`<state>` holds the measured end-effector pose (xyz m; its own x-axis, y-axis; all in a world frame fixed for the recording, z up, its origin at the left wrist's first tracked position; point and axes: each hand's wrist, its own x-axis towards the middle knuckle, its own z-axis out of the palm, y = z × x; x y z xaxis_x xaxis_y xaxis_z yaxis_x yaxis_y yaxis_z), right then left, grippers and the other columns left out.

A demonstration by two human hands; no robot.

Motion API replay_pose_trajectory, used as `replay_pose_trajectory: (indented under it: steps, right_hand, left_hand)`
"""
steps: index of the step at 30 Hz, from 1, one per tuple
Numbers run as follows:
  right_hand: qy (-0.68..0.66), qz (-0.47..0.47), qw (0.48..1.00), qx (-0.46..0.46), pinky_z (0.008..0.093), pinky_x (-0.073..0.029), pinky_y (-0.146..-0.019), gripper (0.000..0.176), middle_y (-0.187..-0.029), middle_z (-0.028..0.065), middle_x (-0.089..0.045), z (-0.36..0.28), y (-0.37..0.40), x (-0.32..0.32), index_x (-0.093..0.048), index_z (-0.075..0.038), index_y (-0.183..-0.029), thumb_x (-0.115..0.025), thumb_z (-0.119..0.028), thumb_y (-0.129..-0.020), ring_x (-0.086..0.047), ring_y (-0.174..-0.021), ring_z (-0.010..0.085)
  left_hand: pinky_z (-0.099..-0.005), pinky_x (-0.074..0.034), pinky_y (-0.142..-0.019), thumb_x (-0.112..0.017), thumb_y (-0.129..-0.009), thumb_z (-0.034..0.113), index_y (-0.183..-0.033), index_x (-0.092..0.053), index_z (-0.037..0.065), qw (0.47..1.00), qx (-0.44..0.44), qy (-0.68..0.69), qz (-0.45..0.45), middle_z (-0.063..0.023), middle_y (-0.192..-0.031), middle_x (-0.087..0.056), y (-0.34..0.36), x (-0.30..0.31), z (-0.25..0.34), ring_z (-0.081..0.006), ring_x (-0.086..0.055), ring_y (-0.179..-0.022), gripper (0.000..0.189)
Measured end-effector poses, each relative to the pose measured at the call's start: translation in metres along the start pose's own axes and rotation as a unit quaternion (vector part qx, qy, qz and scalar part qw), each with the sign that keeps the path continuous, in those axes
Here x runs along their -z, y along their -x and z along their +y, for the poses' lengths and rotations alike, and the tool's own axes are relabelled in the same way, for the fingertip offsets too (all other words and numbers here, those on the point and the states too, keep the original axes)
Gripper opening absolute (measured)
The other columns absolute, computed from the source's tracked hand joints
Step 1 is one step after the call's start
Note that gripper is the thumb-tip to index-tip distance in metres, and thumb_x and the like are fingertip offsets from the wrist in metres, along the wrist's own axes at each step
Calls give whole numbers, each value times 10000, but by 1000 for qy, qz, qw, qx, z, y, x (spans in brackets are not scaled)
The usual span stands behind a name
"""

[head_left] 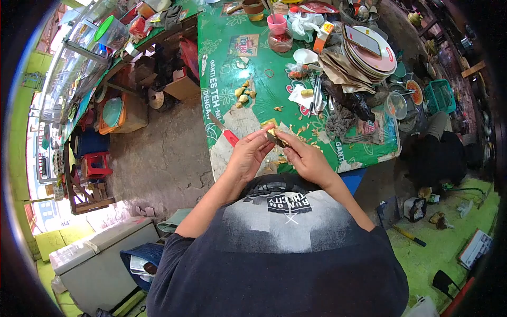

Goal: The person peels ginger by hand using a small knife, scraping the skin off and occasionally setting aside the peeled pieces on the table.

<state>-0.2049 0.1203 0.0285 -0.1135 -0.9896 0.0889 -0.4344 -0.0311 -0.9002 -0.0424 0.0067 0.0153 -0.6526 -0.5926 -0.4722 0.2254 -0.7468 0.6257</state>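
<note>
Two bare hands are meeting in the middle of the frame, over the near edge of a green table (232, 63). The left hand (247, 154) is closing its fingertips on a small yellowish piece (270, 128) and is holding it just above the tabletop. The right hand (308, 158) is curling its fingers around a dark flat thing (277, 139), which is touching the yellowish piece from below; whether it is a blade, the picture is too small to tell.

Thin yellowish scraps (301, 129) are lying on the table just beside the hands, to their right and under them. A red-handled knife (228, 135) is lying left of the left hand, near the table's edge and apart from the fingers. Several yellow chunks (243, 94) are sitting higher in the frame, above the hands.

Toward the upper right, a stack of plates (377, 61) is carrying a phone (362, 41) on top. A pink cup (277, 22) and a glass jar (280, 39) with something red inside are standing near the top centre. A green basket (440, 96) is sitting at the right edge.
</note>
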Motion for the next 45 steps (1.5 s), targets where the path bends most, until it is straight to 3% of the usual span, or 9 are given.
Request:
replay_pose_trajectory:
  steps: [5, 14, 23, 33, 36, 39, 41, 44, 45]
  right_hand:
    - [10, 17, 1000, 1, 432, -524, -744, 335, -1097, 136, -664, 2, 0, 0, -496, -163, -1305, -518, -208, -975, -663, -887, 359]
    - [-63, -16, 997, -47, 419, -521, -721, 339, -1057, 143, -664, -4, -2, 4, -494, -171, -1306, -530, -216, -972, -668, -858, 352]
    - [-37, -25, 996, -73, 417, -519, -697, 328, -1007, 158, -663, 5, -5, 1, -489, -159, -1294, -526, -216, -973, -668, -821, 350]
    - [1, -19, 998, -65, 439, -511, -666, 328, -922, 154, -668, 8, -7, -3, -471, -158, -1290, -525, -223, -973, -665, -799, 365]
    - [27, 5, 999, -30, 412, -509, -647, 305, -873, 145, -655, 16, -9, -7, -485, -157, -1276, -515, -208, -977, -664, -751, 335]
    - [-75, -3, 995, -66, 337, -493, -602, 268, -793, 109, -634, 23, -12, -7, -507, -131, -1256, -484, -202, -998, -633, -650, 231]
    - [-355, -16, 919, -171, 271, -459, -579, 297, -753, 47, -604, 26, -15, 3, -505, -105, -1294, -453, -202, -1018, -560, -611, 127]
    - [-311, -23, 937, -156, 233, -441, -599, 350, -760, 1, -578, 28, -13, 11, -478, -86, -1355, -434, -212, -1032, -522, -659, 70]
    - [-253, -37, 958, -130, 259, -472, -676, 407, -846, 53, -644, 28, -11, 8, -439, -115, -1410, -462, -199, -1013, -583, -731, 130]
  left_hand:
    - [-229, -499, -891, -603, -940, 108, -1287, -570, -13, 1000, 2, -26, -2, -51, -1162, -648, 4, -3, 1, -108, -617, -1007, 369]
    - [-271, -489, -896, -616, -926, 87, -1242, -592, -43, 997, -33, -60, -19, -83, -1135, -658, 4, -3, 6, -132, -619, -1009, 342]
    - [-280, -492, -883, -641, -891, 43, -1092, -658, -44, 996, -25, -78, 22, -91, -1026, -694, 4, -1, 4, -149, -647, -939, 220]
    - [-292, -506, -861, -652, -884, 47, -1081, -648, -53, 996, -15, -79, 27, -90, -990, -692, 4, 3, 3, -159, -650, -931, 221]
    - [-297, -513, -859, -651, -884, 44, -1081, -642, -56, 993, 13, -100, 58, -97, -987, -687, 1, 7, 2, -166, -650, -940, 221]
    - [-296, -513, -879, -634, -892, 50, -1091, -632, -60, 993, 15, -101, 66, -106, -1020, -680, -1, 7, 0, -172, -649, -962, 227]
    - [-243, -504, -867, -644, -899, 97, -1151, -622, -37, 998, -3, -51, 41, -89, -1086, -667, -1, 4, 0, -156, -640, -969, 285]
    - [-248, -502, -894, -610, -918, 87, -1192, -597, -33, 998, 1, -20, 51, -91, -1124, -652, -2, 8, 3, -152, -633, -998, 299]
    - [-248, -502, -894, -610, -918, 87, -1192, -597, -33, 998, 1, -21, 51, -91, -1124, -652, -2, 8, 4, -152, -633, -998, 299]
